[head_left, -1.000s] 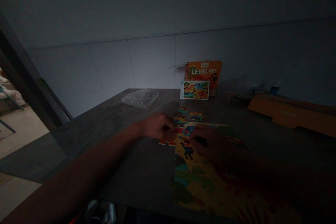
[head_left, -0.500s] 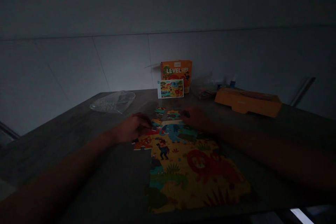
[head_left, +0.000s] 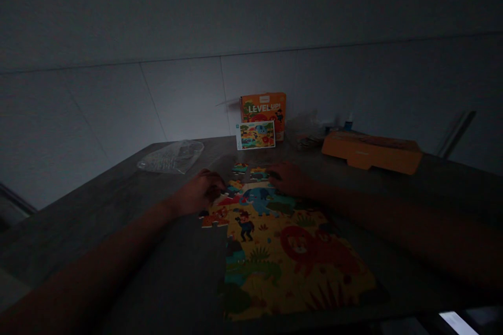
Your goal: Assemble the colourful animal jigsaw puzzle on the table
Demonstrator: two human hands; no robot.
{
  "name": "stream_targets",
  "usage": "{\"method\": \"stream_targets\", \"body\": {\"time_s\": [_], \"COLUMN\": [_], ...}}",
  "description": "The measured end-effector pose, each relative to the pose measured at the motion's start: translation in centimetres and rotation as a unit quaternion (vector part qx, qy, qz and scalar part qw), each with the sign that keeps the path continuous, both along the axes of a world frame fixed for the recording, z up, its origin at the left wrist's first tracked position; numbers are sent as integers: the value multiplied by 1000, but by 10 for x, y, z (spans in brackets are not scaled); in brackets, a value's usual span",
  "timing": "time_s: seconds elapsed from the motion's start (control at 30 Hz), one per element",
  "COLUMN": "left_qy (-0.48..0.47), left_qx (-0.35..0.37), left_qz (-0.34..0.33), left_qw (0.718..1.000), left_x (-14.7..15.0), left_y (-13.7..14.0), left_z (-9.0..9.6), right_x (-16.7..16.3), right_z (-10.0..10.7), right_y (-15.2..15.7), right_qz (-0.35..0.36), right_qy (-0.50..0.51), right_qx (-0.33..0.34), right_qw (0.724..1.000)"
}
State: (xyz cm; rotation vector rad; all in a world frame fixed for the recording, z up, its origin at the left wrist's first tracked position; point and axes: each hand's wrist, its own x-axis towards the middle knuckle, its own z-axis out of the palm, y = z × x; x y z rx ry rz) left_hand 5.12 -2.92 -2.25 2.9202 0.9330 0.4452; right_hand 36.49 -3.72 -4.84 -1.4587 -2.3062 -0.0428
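A partly assembled jigsaw puzzle [head_left: 271, 251] with lions, a crocodile and a blue elephant lies before me. My left hand [head_left: 203, 188] is at its upper left, fingers curled down beside a small puzzle piece [head_left: 236, 187]. Shadow hides whatever its fingertips pinch. Below that hand, a tiger-patterned section [head_left: 215, 216] juts from the puzzle's left side. My right hand [head_left: 288, 178] rests above the elephant, fingertips at the right edge of a loose puzzle section [head_left: 259, 174]; its grip is too dark to make out. Another loose piece [head_left: 240, 168] lies just left of that section.
A picture card [head_left: 256, 135] leans against an orange "LEVEL UP!" box [head_left: 264, 105] by the wall. A clear plastic bag [head_left: 172, 157] lies at the back left. To the right are an orange box tray [head_left: 371, 152] and another clear bag [head_left: 306, 128]. The room is dim.
My right hand has come down and a little left, its fingers reaching toward the loose section. My left hand stays nearly in place. The view has tilted slightly.
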Motion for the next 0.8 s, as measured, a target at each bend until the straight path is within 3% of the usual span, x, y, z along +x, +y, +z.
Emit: {"method": "stream_targets", "body": {"time_s": [0.33, 0.53, 0.8], "left_qy": [-17, -27, 10], "left_qx": [-3, -29, -56], "left_qz": [6, -42, -50], "left_qw": [1000, 998, 997], "left_x": [6, 11, 6], "left_y": [-8, -8, -16], "left_z": [2, 0, 18], "right_x": [-1, 0, 2], "right_z": [5, 1, -3], "right_y": [-2, 1, 3], "right_qz": [50, 64, 67], "right_qy": [24, 30, 38], "right_qx": [16, 35, 43], "right_qw": [998, 997, 996]}}
